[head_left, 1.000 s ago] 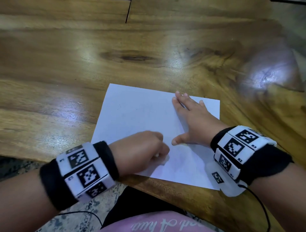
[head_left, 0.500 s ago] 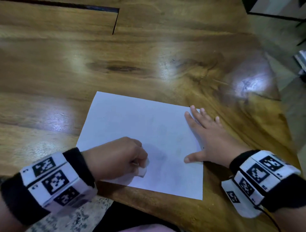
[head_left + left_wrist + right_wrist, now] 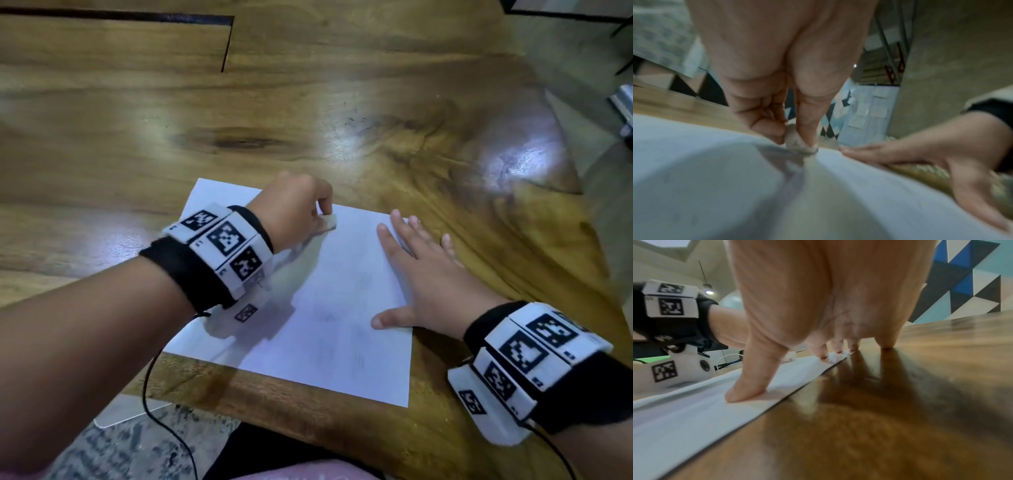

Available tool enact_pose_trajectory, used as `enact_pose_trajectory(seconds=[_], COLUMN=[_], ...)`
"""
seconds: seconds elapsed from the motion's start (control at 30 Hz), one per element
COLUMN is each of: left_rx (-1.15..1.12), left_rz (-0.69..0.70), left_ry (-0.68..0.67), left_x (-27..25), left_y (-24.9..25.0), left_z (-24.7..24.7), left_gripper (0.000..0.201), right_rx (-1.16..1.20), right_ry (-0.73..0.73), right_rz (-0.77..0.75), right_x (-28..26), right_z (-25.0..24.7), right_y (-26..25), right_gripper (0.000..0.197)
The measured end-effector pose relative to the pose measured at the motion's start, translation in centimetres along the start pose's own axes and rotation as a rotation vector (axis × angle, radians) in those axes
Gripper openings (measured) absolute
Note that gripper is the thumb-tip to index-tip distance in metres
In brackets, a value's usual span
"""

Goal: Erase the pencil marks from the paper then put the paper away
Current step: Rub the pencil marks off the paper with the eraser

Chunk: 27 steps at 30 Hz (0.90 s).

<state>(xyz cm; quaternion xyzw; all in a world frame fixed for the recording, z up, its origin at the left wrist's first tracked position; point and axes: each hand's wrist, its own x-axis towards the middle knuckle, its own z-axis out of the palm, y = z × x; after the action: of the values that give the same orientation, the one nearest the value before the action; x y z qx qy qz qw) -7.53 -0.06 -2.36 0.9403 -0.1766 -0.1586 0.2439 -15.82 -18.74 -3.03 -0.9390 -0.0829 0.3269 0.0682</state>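
paper [image 3: 342, 308]: white sheet, flat on the wooden counter [image 3: 308, 102], near its front edge; faint grey pencil marks in lower middle.
eraser [image 3: 329, 222]: small, white, touching the sheet's far edge.

Overhead light is glaring off the glossy bench [image 3: 308, 102] in pale patches, brightest far right. The left hand [image 3: 291, 209] is casting a soft grey shadow across the paper [image 3: 325, 325]. Both wrist views are bending at the edges and blurring up close; a ceiling lamp [image 3: 708, 292] is glowing.
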Motion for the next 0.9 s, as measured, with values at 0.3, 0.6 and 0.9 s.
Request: enact_pose_trajectory(seconds=[0.3,0.6,0.9], left_rx=[0.061,-0.013,0.044], left_rz=[0.144,0.115,0.115], left_ry=[-0.281,-0.033,-0.047], left_x=[-2.0,-0.8,-0.3], left_y=[-0.3,-0.4,0.1], left_z=[0.3,0.9,0.5], left_gripper=[0.009,0.014,0.012], right_rx=[-0.005,-0.031,-0.033], right_ry=[0.002,0.009,0.066], right_rz=[0.006,0.023,-0.186], right_x=[0.0,-0.1,1.3], right_z=[-0.1,-0.2,0.1], right_y=[-0.1,-0.3,-1.4], right_gripper=[0.125,0.126,0.123])
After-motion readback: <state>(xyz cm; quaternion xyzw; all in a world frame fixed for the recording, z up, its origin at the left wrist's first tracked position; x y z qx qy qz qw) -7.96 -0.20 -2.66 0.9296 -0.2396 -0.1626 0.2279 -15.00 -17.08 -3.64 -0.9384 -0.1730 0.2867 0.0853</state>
